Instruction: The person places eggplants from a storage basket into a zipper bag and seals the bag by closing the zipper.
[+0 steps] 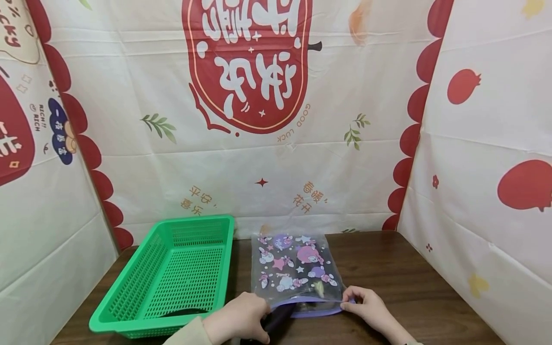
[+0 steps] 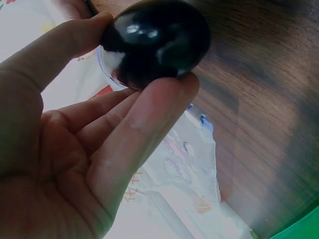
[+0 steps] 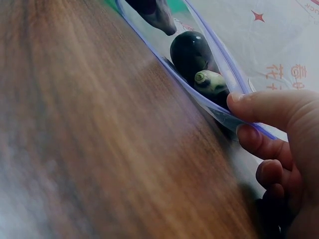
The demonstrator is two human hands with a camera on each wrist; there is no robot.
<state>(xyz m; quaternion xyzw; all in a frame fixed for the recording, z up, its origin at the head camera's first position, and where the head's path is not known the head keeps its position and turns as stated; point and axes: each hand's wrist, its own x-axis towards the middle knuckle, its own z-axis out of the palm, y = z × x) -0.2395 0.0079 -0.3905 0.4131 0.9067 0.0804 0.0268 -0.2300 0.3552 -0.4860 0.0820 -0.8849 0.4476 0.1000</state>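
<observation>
A clear zip bag (image 1: pixel 297 268) with cartoon prints and a purple zip edge lies on the table, its mouth towards the person. The left hand (image 1: pixel 241 316) holds a dark, glossy, rounded object (image 2: pixel 159 42), apparently an eggplant, between thumb and fingers; in the head view its far end is at the bag's mouth. The right hand (image 1: pixel 368 309) pinches the right end of the zip edge (image 3: pixel 239 87), and the mouth gapes. Inside the bag are a dark eggplant (image 3: pixel 189 55) and a pale green stem end (image 3: pixel 212 82).
A green perforated basket (image 1: pixel 226 268) stands left of the bag, with a dark curved thing (image 1: pixel 185 312) at its near end. Brown wooden tabletop (image 1: pixel 388 268) extends to the right. Printed cloth (image 1: pixel 241 167) hangs behind and at both sides.
</observation>
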